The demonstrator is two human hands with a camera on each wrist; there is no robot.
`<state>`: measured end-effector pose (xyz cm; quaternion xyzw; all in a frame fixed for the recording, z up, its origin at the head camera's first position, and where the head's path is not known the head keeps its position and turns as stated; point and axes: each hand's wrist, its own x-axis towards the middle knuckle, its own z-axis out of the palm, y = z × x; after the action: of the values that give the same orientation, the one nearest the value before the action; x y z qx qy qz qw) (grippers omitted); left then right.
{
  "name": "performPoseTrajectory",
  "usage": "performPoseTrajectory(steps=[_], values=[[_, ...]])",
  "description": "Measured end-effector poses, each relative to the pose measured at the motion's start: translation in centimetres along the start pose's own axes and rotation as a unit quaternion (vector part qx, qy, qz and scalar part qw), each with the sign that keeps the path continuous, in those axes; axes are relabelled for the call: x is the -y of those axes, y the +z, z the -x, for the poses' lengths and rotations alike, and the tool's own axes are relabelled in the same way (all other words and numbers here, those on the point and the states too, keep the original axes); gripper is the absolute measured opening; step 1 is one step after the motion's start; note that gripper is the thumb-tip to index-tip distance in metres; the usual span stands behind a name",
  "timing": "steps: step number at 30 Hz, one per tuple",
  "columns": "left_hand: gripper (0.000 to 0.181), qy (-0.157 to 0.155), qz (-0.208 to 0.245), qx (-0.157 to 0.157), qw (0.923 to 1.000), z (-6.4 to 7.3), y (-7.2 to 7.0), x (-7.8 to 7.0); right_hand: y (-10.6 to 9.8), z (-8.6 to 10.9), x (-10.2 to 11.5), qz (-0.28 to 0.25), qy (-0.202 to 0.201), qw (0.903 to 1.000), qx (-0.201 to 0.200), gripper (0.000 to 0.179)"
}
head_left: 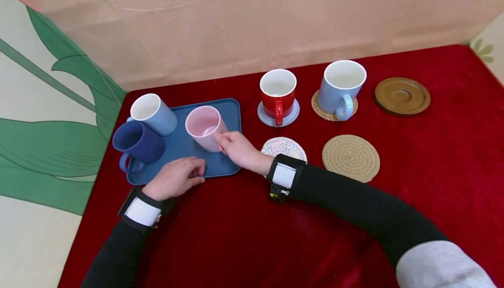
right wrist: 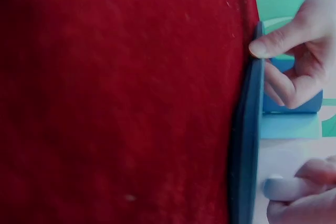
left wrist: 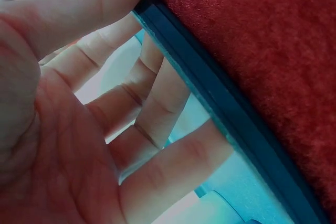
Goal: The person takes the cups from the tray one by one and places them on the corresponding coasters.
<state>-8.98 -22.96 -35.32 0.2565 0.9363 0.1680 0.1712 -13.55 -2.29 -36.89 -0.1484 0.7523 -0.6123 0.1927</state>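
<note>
A pink mug (head_left: 205,127) stands upright toward the right of a blue tray (head_left: 220,165). My right hand (head_left: 237,148) grips its handle (right wrist: 273,186), fingers curled around it in the right wrist view. By the tray's front edge is my left hand (head_left: 175,177), its fingers loosely bent above the tray floor and the thumb tip (right wrist: 258,49) at the rim. The left wrist view has the fingers (left wrist: 173,174) behind the tray rim (left wrist: 210,98). Left on the tray, a dark blue mug (head_left: 147,148) and a light blue mug (head_left: 163,119) lean outward in the head view.
At the back, a red mug (head_left: 271,104) and another light blue mug (head_left: 334,91) stand on coasters. Further right lies a brown wooden coaster (head_left: 402,96). A round woven coaster (head_left: 350,159) and a patterned coaster (head_left: 283,145), partly behind my right wrist, lie nearer on the red cloth (head_left: 244,235).
</note>
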Motion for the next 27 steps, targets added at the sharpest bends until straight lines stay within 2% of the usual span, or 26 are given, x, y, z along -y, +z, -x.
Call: performPoseTrajectory(steps=[2, 4, 9, 15, 23, 27], values=[[0.027, -0.002, 0.002, 0.001, 1.0000, 0.0, 0.0, 0.0, -0.1, 0.0, -0.2, 0.026, -0.002, 0.9996, -0.012, 0.045], [0.027, -0.005, 0.004, 0.002, 1.0000, 0.0, 0.1, -0.1, -0.3, 0.1, -0.3, 0.030, 0.003, 0.9993, -0.020, 0.046], [0.026, -0.008, 0.007, 0.005, 0.9999, -0.1, 0.2, -0.2, -1.2, 0.1, -0.2, 0.011, 0.011, 0.9987, -0.049, 0.047], [0.026, -0.009, 0.006, 0.007, 0.9999, -0.1, 0.2, -0.2, -2.6, 0.5, 0.8, -0.029, -0.012, 0.9967, -0.075, 0.051], [0.025, -0.010, 0.012, 0.013, 0.9998, 0.1, 0.2, -0.1, -4.7, 2.6, 2.2, -0.109, -0.062, 0.9892, -0.076, 0.051], [0.024, -0.011, 0.013, 0.012, 0.9998, 0.1, 0.1, 0.0, -6.2, 4.4, 2.8, -0.112, -0.075, 0.9885, -0.068, 0.050]])
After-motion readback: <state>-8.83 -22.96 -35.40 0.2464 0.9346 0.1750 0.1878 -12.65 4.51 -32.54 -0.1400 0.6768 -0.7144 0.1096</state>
